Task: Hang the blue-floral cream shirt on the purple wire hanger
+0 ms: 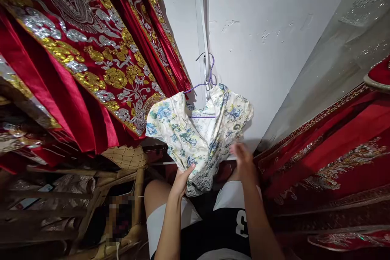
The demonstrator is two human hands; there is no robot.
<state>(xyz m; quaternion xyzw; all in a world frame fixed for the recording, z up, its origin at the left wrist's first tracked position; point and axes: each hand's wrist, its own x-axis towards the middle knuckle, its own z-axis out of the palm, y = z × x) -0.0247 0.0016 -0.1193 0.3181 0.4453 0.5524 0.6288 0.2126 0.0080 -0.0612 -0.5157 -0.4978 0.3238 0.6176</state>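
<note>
A white short-sleeved blouse point(195, 138) with blue, green and yellow flowers hangs in front of me, its V-neck facing up. Its shoulders rest on a thin purple hanger point(211, 67), whose crossbar shows through the neckline. My left hand point(182, 179) grips the lower left side of the cloth, thumb on top and the other fingers hidden behind it. Beside the blouse's right edge is my right hand point(243, 158), slightly blurred, with its fingers stretched out and no cloth visibly held in them.
Red garments embroidered in gold and silver point(100, 57) hang at the left. A pale metal strip point(201, 20) runs down the white wall point(258, 16) behind the hanger. On the right are red beaded garments point(329, 150) and sheer sparkly cloth point(344, 44). A bamboo chair point(138, 199) stands lower left.
</note>
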